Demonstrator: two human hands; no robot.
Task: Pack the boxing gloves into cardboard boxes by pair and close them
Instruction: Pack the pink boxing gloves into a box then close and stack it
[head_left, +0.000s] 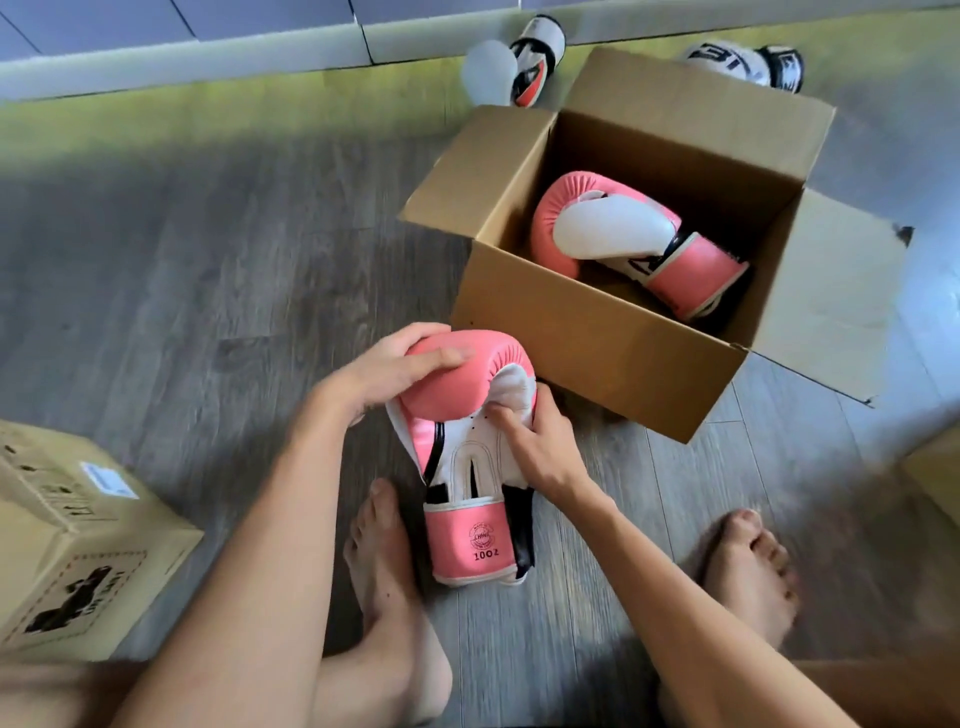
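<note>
Bare left forearm (249, 545) and right forearm (675, 587) reach forward, converging; left hand (395, 371) cupped over padded top of pink glove (457, 457), fingers curled round it; right hand (543, 449) grips glove's side, thumb pressed into white palm; bare left foot (384, 551) beside cuff, right foot (748, 566) outside right forearm

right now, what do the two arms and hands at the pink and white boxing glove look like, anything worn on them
Both arms are bare as far as the head view shows: no sleeves, gloves or wraps. The left hand and the right hand carry no visible ring, and neither wrist has a watch or band.
</note>
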